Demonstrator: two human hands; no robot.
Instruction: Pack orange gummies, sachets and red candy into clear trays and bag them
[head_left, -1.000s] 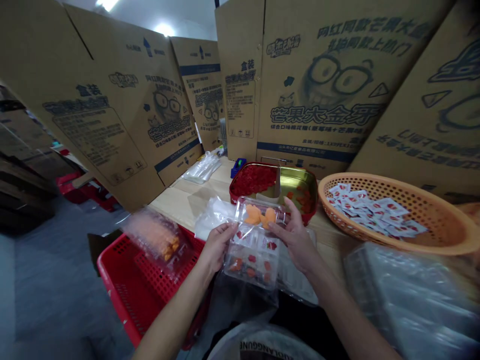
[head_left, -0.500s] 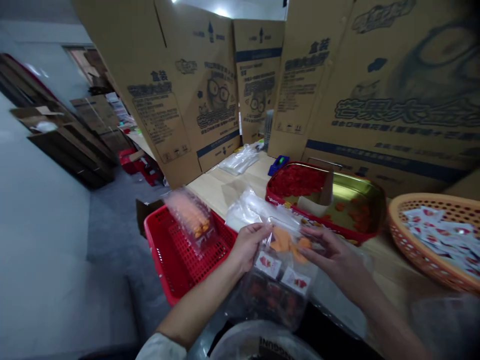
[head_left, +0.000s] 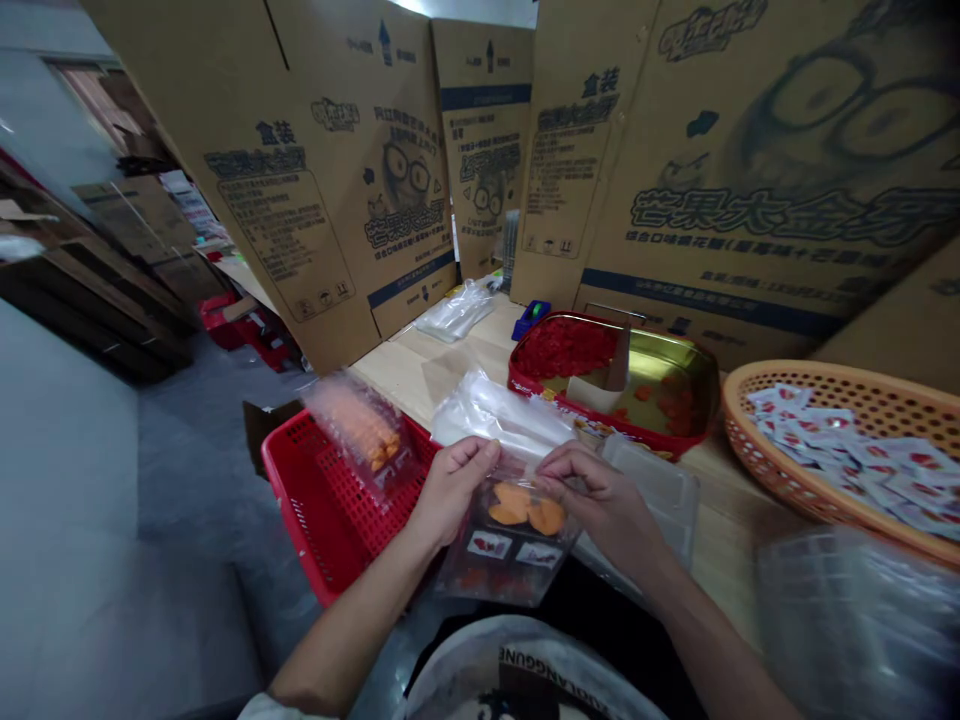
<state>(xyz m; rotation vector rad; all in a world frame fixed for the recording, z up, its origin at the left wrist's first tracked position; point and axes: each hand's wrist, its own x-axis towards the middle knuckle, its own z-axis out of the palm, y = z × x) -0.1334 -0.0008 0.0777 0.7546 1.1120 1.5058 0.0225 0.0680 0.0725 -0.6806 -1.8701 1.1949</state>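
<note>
A clear plastic bag [head_left: 499, 585] hangs upright in front of me, holding orange pieces [head_left: 546, 515], two small printed sachets [head_left: 489, 544] and reddish pieces low down. My left hand [head_left: 454, 488] pinches the bag's top edge between thumb and fingers. At the top right corner my right hand [head_left: 600, 497] is closed on the same edge. Just behind the hands lies a pile of empty clear bags [head_left: 499, 408]. A clear plastic tray [head_left: 667, 505] rests on the table beyond my right hand.
On the left, a red basket [head_left: 296, 490] has filled bags [head_left: 364, 425] on it. A red tin [head_left: 694, 435] with red and orange pieces stands behind, near a blue tape dispenser [head_left: 531, 318]. At right are an orange basket [head_left: 739, 425] of sachets and blurred clear trays [head_left: 847, 610]. Cardboard [head_left: 345, 250] walls the back.
My right hand has gone from spread fingers beside the orange pieces to a closed grip on the bag's top edge. The orange pieces sit lower below the edge. The view has turned right.
</note>
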